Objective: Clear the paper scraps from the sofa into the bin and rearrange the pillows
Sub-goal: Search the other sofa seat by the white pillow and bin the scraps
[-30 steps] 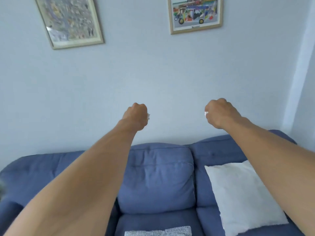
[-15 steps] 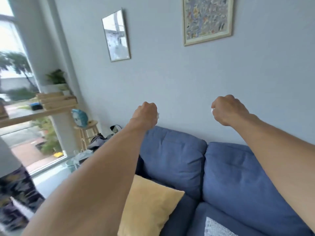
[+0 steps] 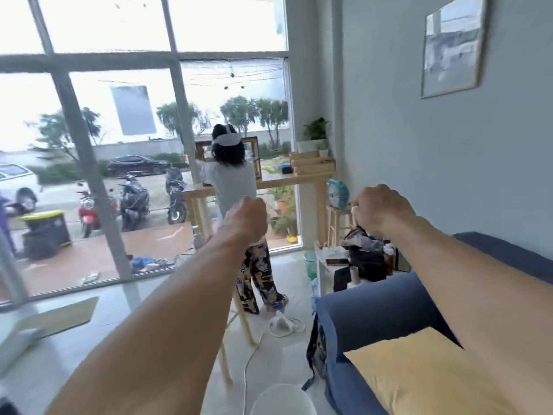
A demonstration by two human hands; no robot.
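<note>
Both arms stretched forward — left hand (image 3: 247,218) clenched, right hand (image 3: 380,209) clutching a paper scrap (image 3: 355,209).

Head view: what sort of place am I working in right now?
Probably a street-level living room or lounge: a blue sofa with a yellow pillow, a framed picture, and a floor-to-ceiling window facing parked motorbikes.
</note>
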